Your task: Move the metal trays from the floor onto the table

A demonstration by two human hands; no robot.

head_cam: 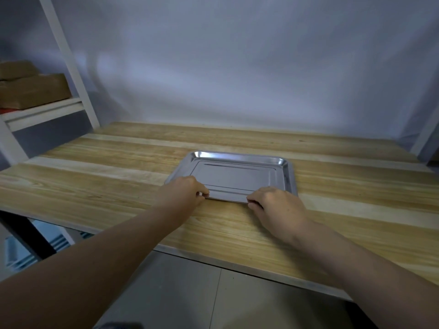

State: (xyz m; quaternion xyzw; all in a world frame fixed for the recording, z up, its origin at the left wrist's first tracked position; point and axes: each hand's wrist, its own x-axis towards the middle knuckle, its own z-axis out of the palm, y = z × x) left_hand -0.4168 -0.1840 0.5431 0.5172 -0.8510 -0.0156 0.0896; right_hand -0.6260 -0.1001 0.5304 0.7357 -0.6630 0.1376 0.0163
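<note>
A shiny rectangular metal tray [234, 173] lies flat on the wooden table [118, 176], a little right of the middle. My left hand [184, 189] pinches the tray's near left corner, thumb and fingers closed on the rim. My right hand [275, 205] grips the near right corner the same way. Both near corners are hidden under my hands. No other tray is in view.
A white shelf frame [71, 67] stands at the left with brown cardboard boxes [31, 89] on it. A grey wall runs behind the table. Grey floor tiles [190, 293] show below the table's near edge. A dark table leg [26, 236] is at lower left.
</note>
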